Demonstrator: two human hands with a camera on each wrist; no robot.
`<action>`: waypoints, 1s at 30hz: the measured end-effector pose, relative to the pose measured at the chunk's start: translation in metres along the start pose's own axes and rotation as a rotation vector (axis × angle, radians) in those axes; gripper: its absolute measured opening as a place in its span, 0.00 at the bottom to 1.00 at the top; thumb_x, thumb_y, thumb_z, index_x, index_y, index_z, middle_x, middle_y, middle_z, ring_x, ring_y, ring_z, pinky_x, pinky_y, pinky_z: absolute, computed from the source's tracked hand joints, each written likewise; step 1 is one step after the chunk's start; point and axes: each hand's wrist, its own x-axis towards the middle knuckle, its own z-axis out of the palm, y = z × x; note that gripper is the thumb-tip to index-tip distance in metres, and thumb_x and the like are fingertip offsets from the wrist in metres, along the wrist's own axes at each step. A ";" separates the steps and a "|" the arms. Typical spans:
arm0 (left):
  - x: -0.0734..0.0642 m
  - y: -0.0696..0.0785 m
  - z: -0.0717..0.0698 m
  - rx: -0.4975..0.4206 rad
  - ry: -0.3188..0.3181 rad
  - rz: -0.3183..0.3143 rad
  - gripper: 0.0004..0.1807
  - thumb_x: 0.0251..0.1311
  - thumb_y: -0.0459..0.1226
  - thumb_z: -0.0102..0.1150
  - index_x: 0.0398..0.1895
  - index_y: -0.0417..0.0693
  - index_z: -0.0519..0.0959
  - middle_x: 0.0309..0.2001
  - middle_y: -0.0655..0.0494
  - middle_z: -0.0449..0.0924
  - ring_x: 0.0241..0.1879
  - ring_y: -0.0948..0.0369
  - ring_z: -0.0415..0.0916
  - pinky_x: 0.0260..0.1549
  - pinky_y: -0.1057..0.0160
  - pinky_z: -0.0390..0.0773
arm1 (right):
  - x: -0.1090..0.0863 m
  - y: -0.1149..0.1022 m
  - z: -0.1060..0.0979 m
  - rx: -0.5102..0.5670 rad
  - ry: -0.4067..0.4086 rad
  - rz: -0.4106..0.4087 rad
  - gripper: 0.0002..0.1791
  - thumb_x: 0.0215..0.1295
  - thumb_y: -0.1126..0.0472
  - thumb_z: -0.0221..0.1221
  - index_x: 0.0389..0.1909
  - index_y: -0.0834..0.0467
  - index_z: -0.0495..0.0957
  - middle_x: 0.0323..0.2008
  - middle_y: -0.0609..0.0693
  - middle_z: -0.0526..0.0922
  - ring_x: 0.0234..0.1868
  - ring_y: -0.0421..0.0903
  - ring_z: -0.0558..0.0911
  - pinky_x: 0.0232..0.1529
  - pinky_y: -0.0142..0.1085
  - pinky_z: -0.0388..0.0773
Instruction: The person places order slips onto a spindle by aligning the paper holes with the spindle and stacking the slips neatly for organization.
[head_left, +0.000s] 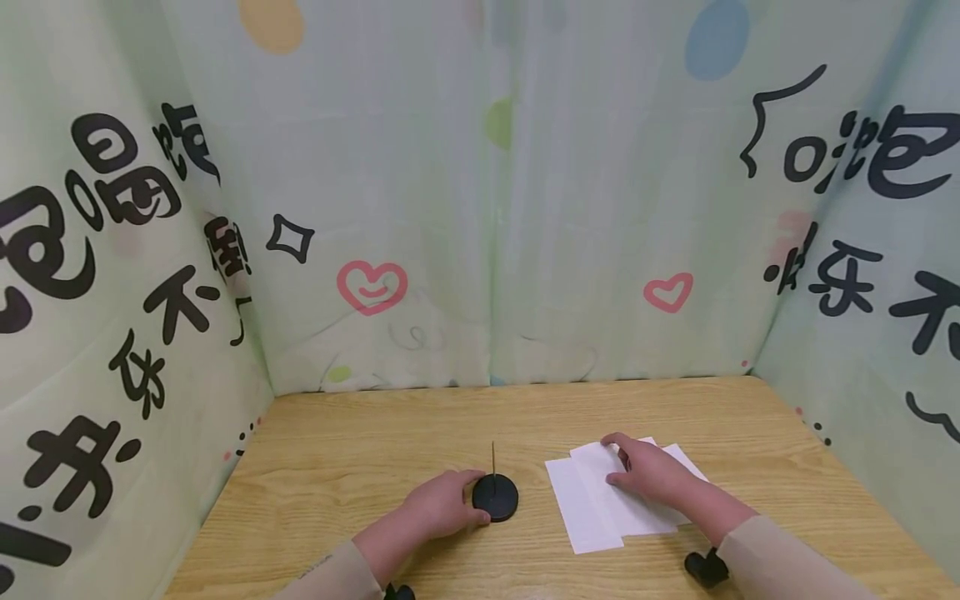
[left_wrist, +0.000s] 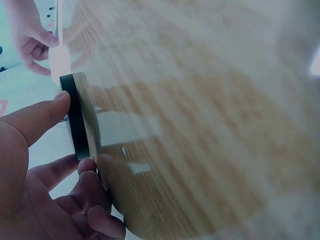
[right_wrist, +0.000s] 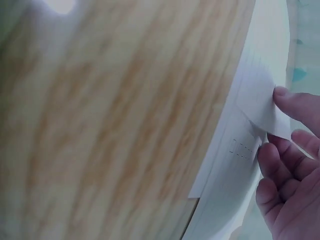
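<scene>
A bill spike with a round black base (head_left: pixel 495 505) and a thin upright rod stands on the wooden table. My left hand (head_left: pixel 448 505) grips that base by its rim, thumb on one side and fingers on the other. The left wrist view shows the base (left_wrist: pixel 75 117) edge-on between thumb and forefinger. To the right, several white paper sheets (head_left: pixel 587 508) lie overlapping. Over them, my right hand (head_left: pixel 651 472) pinches the edge of one sheet. In the right wrist view that sheet (right_wrist: pixel 257 107) curls up between the thumb and fingers, with printed marks on the paper below.
The wooden table (head_left: pixel 360 433) reaches back to a pale curtain (head_left: pixel 487 250) with hearts and black lettering. More curtain hangs along the left and right sides. A black wrist-worn device (head_left: pixel 707 568) shows below the right sleeve.
</scene>
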 end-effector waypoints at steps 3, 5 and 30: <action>0.000 0.000 0.000 -0.009 -0.003 -0.001 0.35 0.54 0.51 0.72 0.65 0.53 0.74 0.55 0.49 0.80 0.56 0.49 0.76 0.51 0.48 0.76 | 0.000 0.002 0.000 0.040 -0.009 0.025 0.30 0.60 0.64 0.67 0.62 0.62 0.69 0.29 0.48 0.70 0.28 0.44 0.68 0.31 0.37 0.67; -0.001 0.000 0.000 -0.016 -0.006 -0.002 0.35 0.54 0.51 0.72 0.65 0.53 0.74 0.56 0.48 0.79 0.57 0.48 0.76 0.51 0.47 0.75 | 0.000 0.004 -0.001 0.059 -0.016 0.040 0.31 0.62 0.65 0.65 0.65 0.62 0.66 0.32 0.48 0.72 0.30 0.44 0.70 0.33 0.38 0.68; -0.001 -0.001 0.000 -0.028 -0.007 0.013 0.36 0.54 0.51 0.72 0.66 0.53 0.73 0.57 0.47 0.78 0.58 0.47 0.75 0.51 0.46 0.75 | -0.020 0.006 -0.031 0.368 0.069 -0.001 0.30 0.70 0.69 0.56 0.71 0.63 0.60 0.37 0.54 0.75 0.29 0.47 0.75 0.27 0.35 0.73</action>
